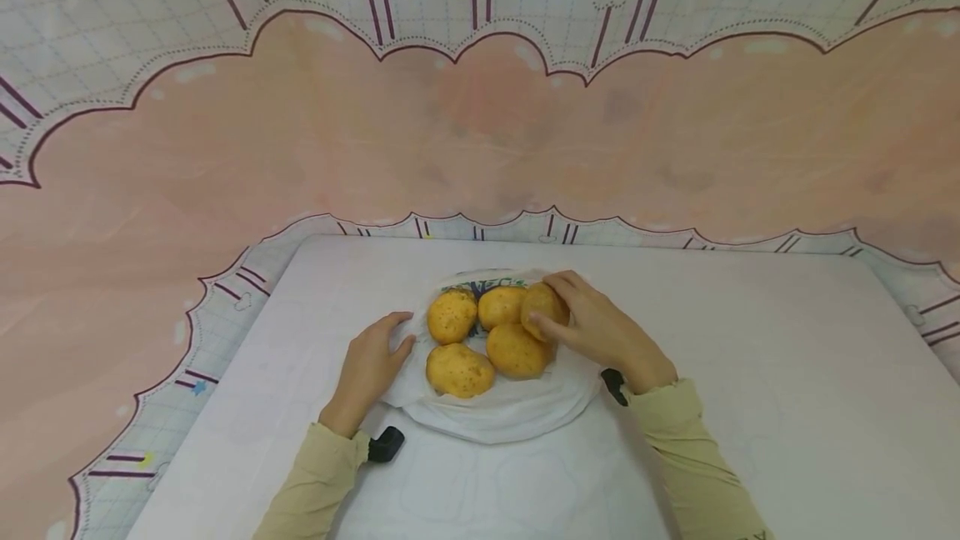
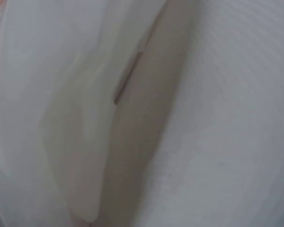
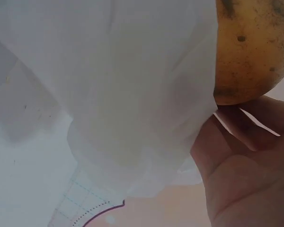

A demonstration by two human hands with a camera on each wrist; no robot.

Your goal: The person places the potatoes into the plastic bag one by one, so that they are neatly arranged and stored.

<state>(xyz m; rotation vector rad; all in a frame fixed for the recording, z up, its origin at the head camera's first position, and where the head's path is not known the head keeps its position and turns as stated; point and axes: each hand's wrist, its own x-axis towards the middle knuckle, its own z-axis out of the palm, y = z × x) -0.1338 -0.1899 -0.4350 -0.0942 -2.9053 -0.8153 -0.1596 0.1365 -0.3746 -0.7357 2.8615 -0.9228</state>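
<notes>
In the head view my right hand (image 1: 603, 327) grips a yellow potato (image 1: 543, 308) at the back right of a group of potatoes. A white bag (image 1: 491, 423) with a dark printed design lies folded down around them. Other potatoes include a front left one (image 1: 460, 371), a back left one (image 1: 452, 316) and one (image 1: 517, 350) just before the gripped potato. My left hand (image 1: 373, 363) rests at the bag's left edge, thumb and fingers spread apart. From the right wrist, the fingers hold the potato (image 3: 253, 52) beside white bag material (image 3: 146, 94). Only white material (image 2: 75, 118) fills the left wrist view.
The bag lies on a white-covered table (image 1: 750, 340), whose far edge runs behind it. A pink and white patterned sheet (image 1: 480, 132) hangs beyond the table. Black wrist cameras (image 1: 387, 445) sit at both cuffs.
</notes>
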